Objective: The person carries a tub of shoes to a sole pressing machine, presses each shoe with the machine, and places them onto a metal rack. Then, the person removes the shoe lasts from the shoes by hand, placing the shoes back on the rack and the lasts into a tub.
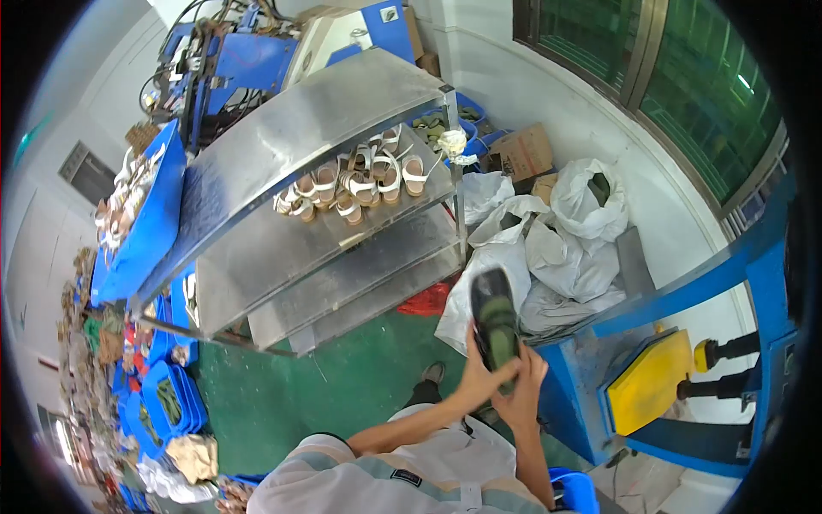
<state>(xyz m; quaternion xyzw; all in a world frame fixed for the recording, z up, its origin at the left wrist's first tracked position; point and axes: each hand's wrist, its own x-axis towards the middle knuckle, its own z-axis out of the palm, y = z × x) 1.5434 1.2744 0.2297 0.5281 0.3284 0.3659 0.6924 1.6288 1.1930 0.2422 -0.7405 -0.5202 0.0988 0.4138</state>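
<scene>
A dark shoe with green straps point(494, 313) is held up in front of my body, its toe pointing away from me. My left hand point(483, 379) is closed at the shoe's near left side. On the right, my right hand point(521, 387) has its fingers wrapped round the near end of the same shoe. Behind the shoe lie white sacks point(501, 257). White sandals point(360, 180) stand on a shelf of the metal rack point(342, 107), ahead and to the left.
A blue machine point(565, 394) with a yellow plate point(651, 381) stands close on the right. Blue baskets point(175, 398) hold items at the left. A blue tray point(158, 223) of sandals rests on the rack. A cardboard box point(522, 152) sits by the wall.
</scene>
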